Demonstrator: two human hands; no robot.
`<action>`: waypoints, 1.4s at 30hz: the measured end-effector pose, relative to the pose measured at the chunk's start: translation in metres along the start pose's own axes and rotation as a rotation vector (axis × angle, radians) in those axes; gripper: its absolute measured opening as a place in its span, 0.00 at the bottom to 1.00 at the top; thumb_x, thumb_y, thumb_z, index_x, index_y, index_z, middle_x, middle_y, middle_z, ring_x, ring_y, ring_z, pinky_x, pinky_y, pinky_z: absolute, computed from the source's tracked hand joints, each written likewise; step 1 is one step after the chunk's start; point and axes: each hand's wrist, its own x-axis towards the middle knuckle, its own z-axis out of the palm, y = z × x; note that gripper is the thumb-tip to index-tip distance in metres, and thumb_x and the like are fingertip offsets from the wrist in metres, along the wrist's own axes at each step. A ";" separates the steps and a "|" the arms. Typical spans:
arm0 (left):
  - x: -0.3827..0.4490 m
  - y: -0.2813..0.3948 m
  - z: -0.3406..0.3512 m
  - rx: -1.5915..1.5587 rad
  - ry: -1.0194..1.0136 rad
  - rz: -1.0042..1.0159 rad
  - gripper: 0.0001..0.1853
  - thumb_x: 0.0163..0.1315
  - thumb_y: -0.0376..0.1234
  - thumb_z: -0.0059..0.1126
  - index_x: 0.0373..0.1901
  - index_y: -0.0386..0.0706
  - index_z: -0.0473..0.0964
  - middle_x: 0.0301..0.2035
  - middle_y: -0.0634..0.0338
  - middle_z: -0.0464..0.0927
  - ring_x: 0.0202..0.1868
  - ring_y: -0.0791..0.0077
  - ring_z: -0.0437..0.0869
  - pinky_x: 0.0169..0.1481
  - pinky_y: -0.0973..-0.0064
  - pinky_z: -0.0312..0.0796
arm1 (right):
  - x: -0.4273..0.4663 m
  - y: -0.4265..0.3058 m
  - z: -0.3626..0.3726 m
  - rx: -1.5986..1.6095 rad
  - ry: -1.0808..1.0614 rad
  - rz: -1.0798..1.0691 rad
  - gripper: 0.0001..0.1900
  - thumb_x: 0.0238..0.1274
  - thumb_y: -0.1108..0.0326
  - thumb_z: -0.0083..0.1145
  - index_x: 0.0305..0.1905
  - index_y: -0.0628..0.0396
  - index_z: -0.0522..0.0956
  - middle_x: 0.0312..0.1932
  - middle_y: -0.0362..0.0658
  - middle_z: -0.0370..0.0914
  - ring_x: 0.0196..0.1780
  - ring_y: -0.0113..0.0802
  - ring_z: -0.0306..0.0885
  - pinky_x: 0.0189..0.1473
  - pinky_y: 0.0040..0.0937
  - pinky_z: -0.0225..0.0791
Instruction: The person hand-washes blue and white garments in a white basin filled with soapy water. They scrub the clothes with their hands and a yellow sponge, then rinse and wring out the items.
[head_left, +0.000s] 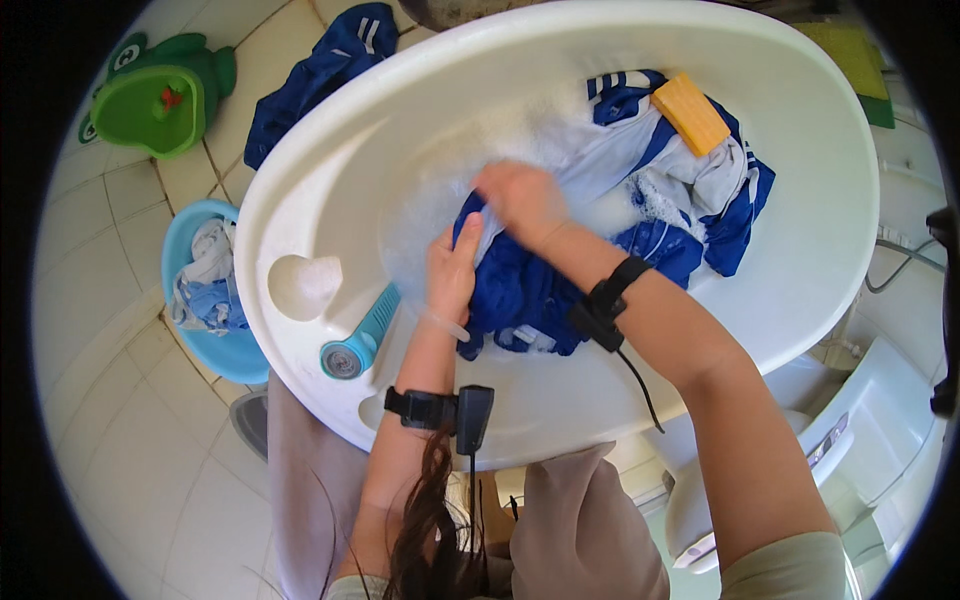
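Note:
My left hand (452, 266) grips the edge of a soaked blue garment (521, 289), its thumb pressed on the cloth. My right hand (525, 201), blurred, is closed on a white-and-blue fold of cloth just beside the left thumb. Both hands are over sudsy water (442, 180) in a white plastic baby bathtub (795, 247). Further right, more white and blue striped clothing (720, 176) lies heaped, partly foamy. A yellow bar of soap (690, 114) rests on top of that heap.
A teal bath thermometer (360, 341) lies at the tub's left end. Outside are a light blue basin (217, 360) holding clothes, a green frog-shaped potty (150, 112) and a blue striped garment (322, 75). A yellow-green sponge (844, 64) sits beyond the upper right rim; a toilet (862, 442) stands lower right.

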 end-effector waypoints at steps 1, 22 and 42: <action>0.003 0.006 -0.006 0.084 -0.049 0.086 0.18 0.69 0.42 0.59 0.38 0.33 0.80 0.30 0.61 0.79 0.33 0.74 0.76 0.38 0.72 0.69 | 0.005 0.007 -0.005 0.016 0.111 0.133 0.09 0.64 0.62 0.58 0.34 0.55 0.78 0.31 0.50 0.77 0.40 0.54 0.77 0.38 0.49 0.70; 0.032 -0.008 -0.061 0.783 -0.517 -0.203 0.18 0.53 0.29 0.57 0.48 0.36 0.78 0.40 0.46 0.83 0.46 0.56 0.84 0.53 0.68 0.74 | -0.070 0.042 -0.122 1.281 -0.771 1.170 0.30 0.37 0.80 0.54 0.55 0.65 0.77 0.41 0.41 0.82 0.41 0.28 0.78 0.45 0.22 0.74; 0.039 -0.067 -0.049 0.737 0.335 0.279 0.35 0.59 0.43 0.64 0.66 0.38 0.65 0.61 0.43 0.71 0.64 0.45 0.70 0.66 0.57 0.65 | -0.023 -0.015 0.015 -0.342 -0.310 0.085 0.31 0.51 0.66 0.61 0.64 0.53 0.71 0.48 0.51 0.78 0.53 0.47 0.76 0.53 0.46 0.69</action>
